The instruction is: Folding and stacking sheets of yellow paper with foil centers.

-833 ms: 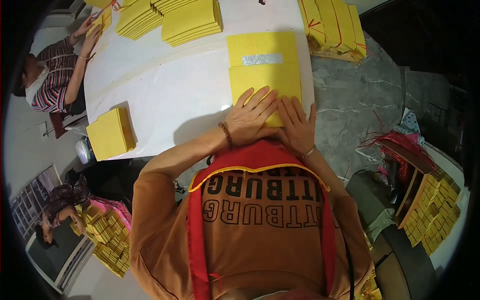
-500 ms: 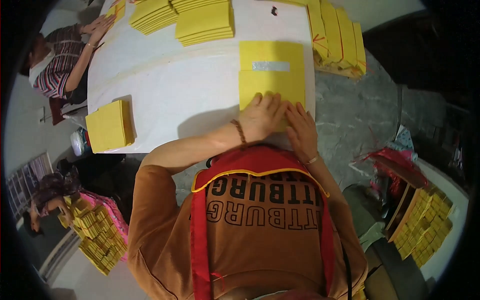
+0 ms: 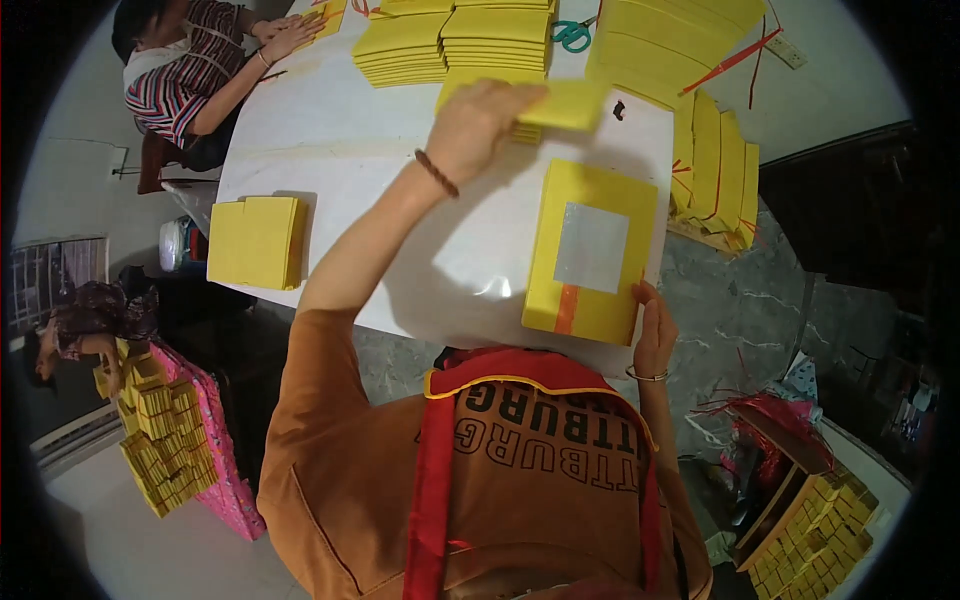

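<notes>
My left hand point(image 3: 480, 125) reaches over the far middle of the table, closed on a folded yellow paper point(image 3: 572, 106) that is smeared by motion. Just beneath it lies a low pile of similar folded yellow papers, partly hidden by the hand. Near the table's right edge rests a stack of yellow paper point(image 3: 605, 312), with a grey-white rectangle point(image 3: 591, 248) on its top and an orange strip point(image 3: 566, 309) at its near end. Beside that stack's right edge is my right hand point(image 3: 654, 330), its fingers stretched out and holding nothing that I can see.
Tall piles of folded yellow papers point(image 3: 495, 45) stand at the back, with green-handled scissors point(image 3: 573, 36) to their right. Another yellow pile point(image 3: 255, 243) sits at the left edge. Across the table a person point(image 3: 190, 75) works on yellow paper. Tied yellow bundles point(image 3: 715, 170) stand beyond the right edge.
My left hand has lifted the folded yellow paper off the right side and carried it to the far left, baring the stack's grey-white top. My right hand has moved to the stack's edge.
</notes>
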A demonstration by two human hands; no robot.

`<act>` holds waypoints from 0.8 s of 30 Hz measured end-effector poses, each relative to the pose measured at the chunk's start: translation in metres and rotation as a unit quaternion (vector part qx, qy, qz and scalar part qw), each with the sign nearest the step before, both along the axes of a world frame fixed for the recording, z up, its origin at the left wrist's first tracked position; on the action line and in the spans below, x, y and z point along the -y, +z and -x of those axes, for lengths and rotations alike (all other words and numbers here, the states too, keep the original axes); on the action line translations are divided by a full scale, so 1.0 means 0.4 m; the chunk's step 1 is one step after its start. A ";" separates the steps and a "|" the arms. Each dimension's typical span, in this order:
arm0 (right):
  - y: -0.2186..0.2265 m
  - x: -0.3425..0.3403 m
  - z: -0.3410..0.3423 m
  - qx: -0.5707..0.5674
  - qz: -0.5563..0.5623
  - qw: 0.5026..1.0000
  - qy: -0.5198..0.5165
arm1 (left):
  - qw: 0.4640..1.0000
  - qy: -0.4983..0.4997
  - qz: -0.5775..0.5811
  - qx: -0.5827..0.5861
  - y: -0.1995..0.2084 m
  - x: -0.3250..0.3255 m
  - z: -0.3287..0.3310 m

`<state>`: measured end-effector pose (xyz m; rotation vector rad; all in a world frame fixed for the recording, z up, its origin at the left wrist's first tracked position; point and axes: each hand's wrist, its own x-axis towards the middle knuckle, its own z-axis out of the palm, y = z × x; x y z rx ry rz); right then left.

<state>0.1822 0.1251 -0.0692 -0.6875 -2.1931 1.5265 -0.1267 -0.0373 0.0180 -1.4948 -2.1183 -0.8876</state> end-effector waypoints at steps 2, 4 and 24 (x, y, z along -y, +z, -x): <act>-0.001 -0.001 0.003 0.001 0.030 0.999 -0.020 | 0.994 0.076 0.065 -0.030 -0.096 0.002 0.098; -0.013 0.001 0.007 0.006 0.014 1.000 -0.027 | 0.987 0.096 0.111 -0.062 -0.209 0.016 0.183; -0.030 0.009 0.013 -0.015 -0.067 0.997 -0.042 | 0.935 0.113 0.334 -0.030 -0.349 0.002 0.194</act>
